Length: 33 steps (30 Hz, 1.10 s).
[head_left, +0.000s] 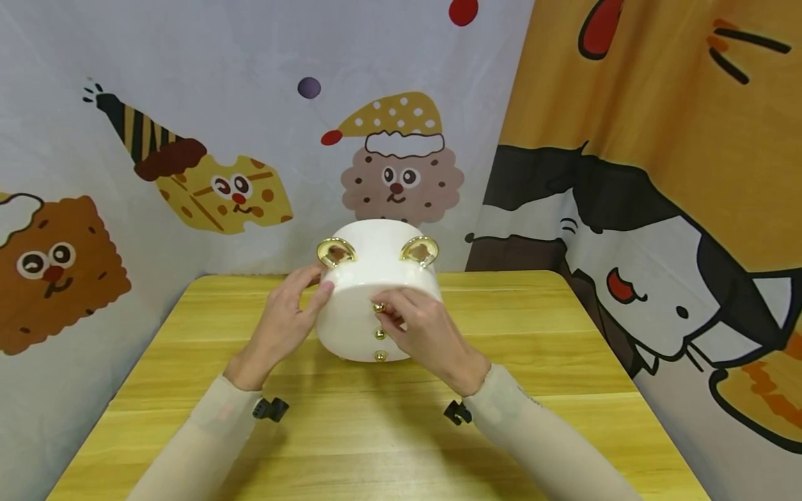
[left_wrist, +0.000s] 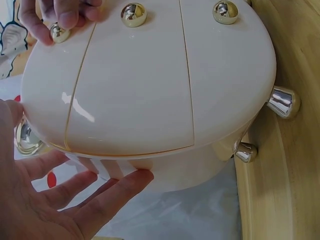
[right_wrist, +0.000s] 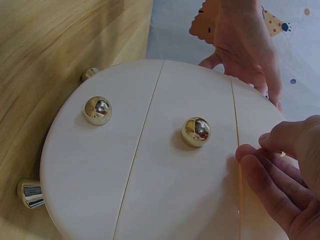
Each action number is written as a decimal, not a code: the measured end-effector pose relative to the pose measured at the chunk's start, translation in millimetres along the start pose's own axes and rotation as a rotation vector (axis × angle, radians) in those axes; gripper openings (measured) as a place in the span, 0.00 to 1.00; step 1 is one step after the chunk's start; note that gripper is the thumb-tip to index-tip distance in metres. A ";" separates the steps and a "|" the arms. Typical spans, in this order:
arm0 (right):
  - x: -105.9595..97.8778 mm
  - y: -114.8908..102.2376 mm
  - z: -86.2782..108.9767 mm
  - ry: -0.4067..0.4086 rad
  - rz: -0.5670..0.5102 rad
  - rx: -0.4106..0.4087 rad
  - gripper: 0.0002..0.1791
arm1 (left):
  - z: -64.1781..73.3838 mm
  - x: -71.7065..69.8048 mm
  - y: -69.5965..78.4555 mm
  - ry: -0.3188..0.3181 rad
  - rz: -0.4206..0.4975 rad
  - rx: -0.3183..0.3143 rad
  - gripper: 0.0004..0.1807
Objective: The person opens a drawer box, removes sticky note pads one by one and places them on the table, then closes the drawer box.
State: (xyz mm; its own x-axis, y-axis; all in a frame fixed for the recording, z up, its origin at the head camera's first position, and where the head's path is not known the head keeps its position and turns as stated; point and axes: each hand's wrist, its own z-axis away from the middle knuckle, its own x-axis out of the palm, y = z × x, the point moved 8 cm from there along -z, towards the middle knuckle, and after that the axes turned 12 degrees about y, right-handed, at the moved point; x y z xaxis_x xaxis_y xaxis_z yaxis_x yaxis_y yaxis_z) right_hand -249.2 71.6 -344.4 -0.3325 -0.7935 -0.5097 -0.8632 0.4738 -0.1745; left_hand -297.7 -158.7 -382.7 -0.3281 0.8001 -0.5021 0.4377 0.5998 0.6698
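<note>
A glossy white drawer box (head_left: 347, 323) with rounded sides stands on the table, its front towards me. Two gold ears (head_left: 420, 241) stick up from its top. Fine seams split the front into three drawers, one above another, each with a round gold knob. My right hand (head_left: 426, 327) pinches the top knob (left_wrist: 59, 34) between thumb and fingers. Below it show the middle knob (right_wrist: 196, 132) and the bottom knob (right_wrist: 98, 110). My left hand (head_left: 288, 306) rests along the left side, thumb by the front edge, fingers stretched out over the side wall. All the drawers look flush with the front.
Under the box, gold feet (left_wrist: 284, 102) meet the yellow wood-grain table (head_left: 351, 431). A cartoon-printed cloth (head_left: 250, 56) hangs behind the table, and an orange printed curtain (head_left: 564, 104) is on the right. Small black wrist pieces (head_left: 271, 409) sit at both cuffs.
</note>
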 end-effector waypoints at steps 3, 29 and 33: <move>-0.4 0.1 0.4 0.001 -0.001 -0.001 0.17 | -0.5 0.4 0.0 -0.005 0.000 0.001 0.26; -4.6 -5.3 3.9 0.002 0.005 -0.008 0.16 | -1.4 -3.5 -2.0 0.030 0.042 -0.010 0.22; -5.1 -6.1 4.6 0.002 0.003 -0.011 0.16 | -2.1 -5.1 -2.7 0.029 0.057 -0.015 0.21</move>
State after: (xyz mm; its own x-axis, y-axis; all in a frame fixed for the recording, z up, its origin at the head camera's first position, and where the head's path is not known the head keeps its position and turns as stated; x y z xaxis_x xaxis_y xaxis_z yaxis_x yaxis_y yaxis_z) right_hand -240.4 74.6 -344.6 -0.3357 -0.7930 -0.5085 -0.8665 0.4716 -0.1636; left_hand -299.0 -164.5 -380.7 -0.3272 0.8325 -0.4470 0.4435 0.5530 0.7053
